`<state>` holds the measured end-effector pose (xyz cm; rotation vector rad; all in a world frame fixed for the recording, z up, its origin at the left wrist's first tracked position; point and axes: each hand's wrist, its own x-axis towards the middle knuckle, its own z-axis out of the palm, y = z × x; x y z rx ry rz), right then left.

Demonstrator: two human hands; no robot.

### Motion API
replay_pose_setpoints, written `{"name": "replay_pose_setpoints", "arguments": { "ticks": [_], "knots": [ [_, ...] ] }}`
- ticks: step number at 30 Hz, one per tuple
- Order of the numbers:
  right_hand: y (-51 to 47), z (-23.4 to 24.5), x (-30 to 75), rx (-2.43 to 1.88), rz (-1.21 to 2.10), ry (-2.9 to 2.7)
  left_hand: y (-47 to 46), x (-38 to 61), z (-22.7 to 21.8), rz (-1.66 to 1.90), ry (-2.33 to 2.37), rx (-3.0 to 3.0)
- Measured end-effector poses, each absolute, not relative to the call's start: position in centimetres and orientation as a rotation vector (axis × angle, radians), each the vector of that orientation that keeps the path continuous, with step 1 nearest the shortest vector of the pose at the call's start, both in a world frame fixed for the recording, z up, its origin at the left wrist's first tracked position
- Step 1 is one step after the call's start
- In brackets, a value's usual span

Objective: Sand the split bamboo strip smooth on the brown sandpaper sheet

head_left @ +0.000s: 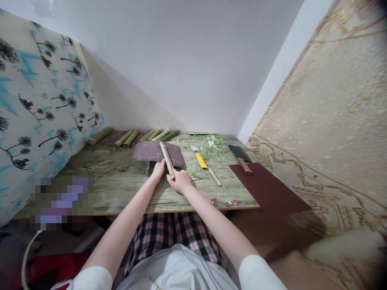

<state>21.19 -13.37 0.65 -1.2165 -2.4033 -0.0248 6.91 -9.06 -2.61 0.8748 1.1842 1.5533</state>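
A pale green piece of split bamboo (166, 158) slants away from me over a curled brownish sheet (148, 152), which looks like sandpaper. My right hand (180, 181) is closed round the bamboo's near end, thumb along its side. My left hand (157, 171) is closed against the bamboo's left side, at the sheet's near edge; its lower fingers are hidden. Part of the sheet stands up off the table, with a shadow beneath. Right of my hands lie a yellow utility knife (201, 161) and a thin pale stick (214, 176).
Several bamboo lengths (131, 138) lie along the table's back edge. Green shavings (214, 151) are heaped behind the knife. A maroon sheet (272, 187) overhangs the right edge, near a dark block with a brown strip (244, 166). Walls stand behind and at both sides.
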Motion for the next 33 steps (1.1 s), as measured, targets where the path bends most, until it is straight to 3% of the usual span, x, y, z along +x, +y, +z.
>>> {"name": "replay_pose_setpoints", "arguments": {
  "ticks": [5, 25, 33],
  "knots": [
    [-13.45, 0.76, 21.26, -1.187, 0.014, -2.471, -8.93, 6.79, -2.66, 1.632, 1.35, 0.8],
    [-13.71, 1.12, 21.59, -1.107, -0.022, -2.466, -8.56, 6.4, -2.35, 1.741, 1.116, 0.639],
    [-13.39, 0.94, 21.12, -1.331, -0.033, -2.403, -8.99, 7.22, -1.99, 1.694, 1.14, 0.698]
  ]
}}
